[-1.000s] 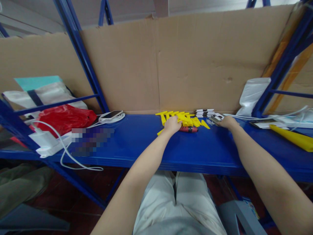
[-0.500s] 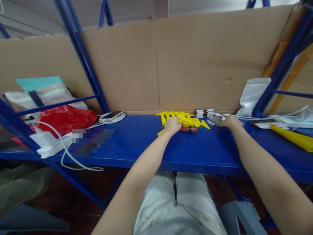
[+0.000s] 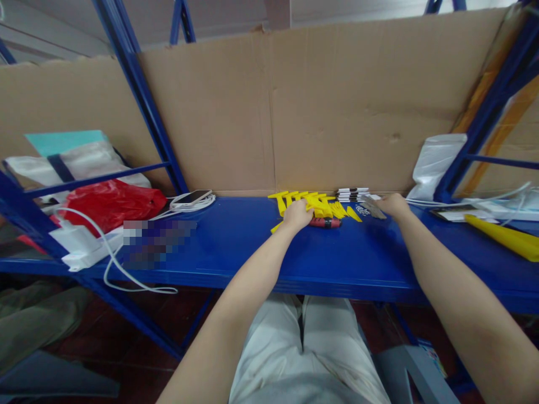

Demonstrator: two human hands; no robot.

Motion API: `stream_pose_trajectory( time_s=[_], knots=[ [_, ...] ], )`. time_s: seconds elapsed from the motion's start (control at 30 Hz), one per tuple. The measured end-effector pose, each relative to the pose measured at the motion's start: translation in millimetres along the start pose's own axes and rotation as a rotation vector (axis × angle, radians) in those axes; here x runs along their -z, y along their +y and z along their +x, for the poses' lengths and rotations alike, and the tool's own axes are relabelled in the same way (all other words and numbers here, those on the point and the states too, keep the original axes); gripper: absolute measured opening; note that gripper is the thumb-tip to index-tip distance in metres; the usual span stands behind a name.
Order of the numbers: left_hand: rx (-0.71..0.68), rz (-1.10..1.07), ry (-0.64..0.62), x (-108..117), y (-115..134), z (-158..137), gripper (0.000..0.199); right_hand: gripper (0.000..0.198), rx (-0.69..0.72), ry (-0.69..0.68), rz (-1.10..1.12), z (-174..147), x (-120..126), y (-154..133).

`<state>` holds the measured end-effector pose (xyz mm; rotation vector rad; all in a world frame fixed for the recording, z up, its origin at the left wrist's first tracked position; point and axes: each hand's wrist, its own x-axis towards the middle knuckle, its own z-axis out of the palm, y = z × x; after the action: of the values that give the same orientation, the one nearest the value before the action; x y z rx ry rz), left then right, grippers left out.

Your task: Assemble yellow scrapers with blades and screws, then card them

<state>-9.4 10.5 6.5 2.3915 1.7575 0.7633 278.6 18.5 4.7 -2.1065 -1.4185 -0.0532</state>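
Note:
Near the back of the blue shelf, my left hand (image 3: 298, 214) is closed around a yellow plastic piece (image 3: 277, 227), whose end sticks out to the left below the hand. Beside it stand several yellow T-shaped plastic pieces (image 3: 290, 197) in a row, with thin yellow strips (image 3: 338, 210) to their right. Just in front lies a dark red screwdriver-like tool (image 3: 326, 223) with a black band. My right hand (image 3: 393, 206) has its fingers drawn together at a few flat grey metal plates (image 3: 374, 207); its fingertips are hard to see. Small silvery parts (image 3: 361, 210) lie left of the plates.
White bundles with black bands (image 3: 352, 194) are stacked at the back. A cardboard sheet (image 3: 269, 112) walls the rear. Leftward are a phone (image 3: 193, 197), coiled white cable, a power strip (image 3: 90, 255) and a red bag (image 3: 115, 205). A yellow object (image 3: 503, 237) lies at right.
My right hand has shifted slightly back, and the grey plates beside it show more clearly. My left hand stays in place.

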Motion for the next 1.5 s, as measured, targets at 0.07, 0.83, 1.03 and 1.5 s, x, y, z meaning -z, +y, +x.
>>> stream_pose_trajectory(
  time_s=[0.07, 0.83, 1.03, 1.5],
  knots=[
    [-0.001, 0.002, 0.001, 0, 0, 0, 0.032, 0.024, -0.047, -0.039, 0.071, -9, 1, -16],
    [-0.072, 0.002, 0.006, -3, -1, 2, 0.036, 0.015, 0.262, -0.340, 0.494, -68, -6, -94],
    [-0.099, -0.044, 0.034, -2, 0, 1, 0.034, 0.018, 0.294, -0.331, 0.482, -68, -7, -93],
    [-0.165, -0.091, 0.042, -5, 0, 2, 0.043, 0.025, 0.338, -0.231, 0.486, -63, -14, -91]
  ],
)
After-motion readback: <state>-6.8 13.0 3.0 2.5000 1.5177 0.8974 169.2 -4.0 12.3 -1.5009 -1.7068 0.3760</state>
